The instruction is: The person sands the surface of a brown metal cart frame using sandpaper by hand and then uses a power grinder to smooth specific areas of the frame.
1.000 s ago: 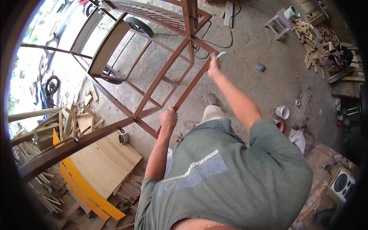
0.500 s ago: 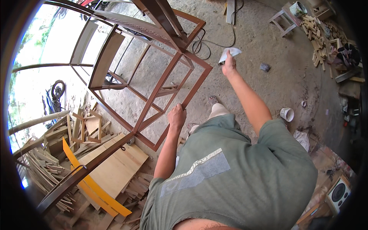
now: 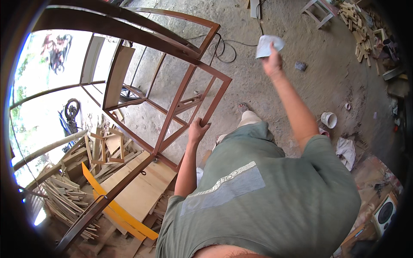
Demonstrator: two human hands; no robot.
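My left hand [image 3: 197, 131] is closed around the outer bar of a brown wooden frame [image 3: 216, 102], which has crossbars and open gaps between them. Out to the right, away from the frame, my right hand [image 3: 272, 63] pinches a folded whitish sheet [image 3: 264, 45]. Whether the sheet is paper, cloth or sandpaper I cannot tell, and motion blurs that hand a little. Long brown beams of the same structure run across the upper left. A light wooden panel [image 3: 119, 75] is set in its far part.
Scrap wood [image 3: 60, 189], a plywood board [image 3: 146, 176] and a curved yellow strip [image 3: 116, 210] lie at lower left. A black cable [image 3: 232, 60] coils on the floor beyond the frame. On the right are a white bucket [image 3: 328, 120], a crumpled cloth [image 3: 345, 152] and a speaker [image 3: 384, 213].
My right hand has swung up and to the right with the sheet, farther from the frame. My left hand keeps its grip on the bar, and the view has shifted slightly.
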